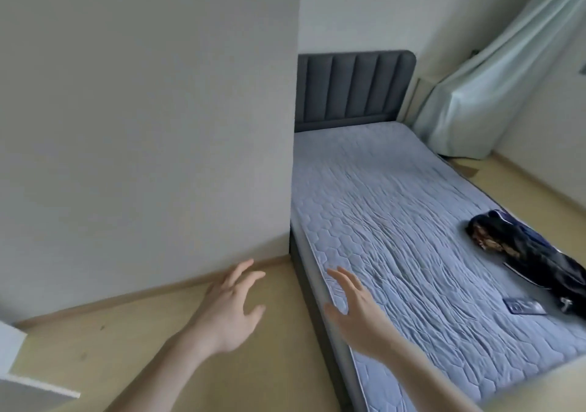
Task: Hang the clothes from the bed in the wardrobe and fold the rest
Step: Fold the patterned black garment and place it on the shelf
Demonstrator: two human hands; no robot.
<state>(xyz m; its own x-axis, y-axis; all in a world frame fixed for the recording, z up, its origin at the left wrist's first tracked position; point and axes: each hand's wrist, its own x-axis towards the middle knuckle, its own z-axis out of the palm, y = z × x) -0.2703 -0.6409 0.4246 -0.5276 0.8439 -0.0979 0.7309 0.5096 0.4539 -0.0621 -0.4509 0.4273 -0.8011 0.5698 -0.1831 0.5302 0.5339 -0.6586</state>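
Observation:
A bed (pixel 396 208) with a pale blue quilted cover and a dark grey headboard (pixel 352 89) fills the right half of the view. A heap of dark clothes (pixel 523 250) with navy and brown patterned parts lies near the bed's right edge. My left hand (pixel 231 307) is held over the wooden floor, fingers spread, holding nothing. My right hand (pixel 355 310) hovers over the bed's near left edge, also spread and empty. Both hands are well to the left of the clothes. No wardrobe interior is visible.
A large white panel (pixel 152 126) rises at the left, against the bed's side. A small dark flat object (pixel 524 306) lies on the bed beside the clothes. Pale green curtains (pixel 494 88) hang at the back right. A white edge (pixel 31 386) shows at bottom left.

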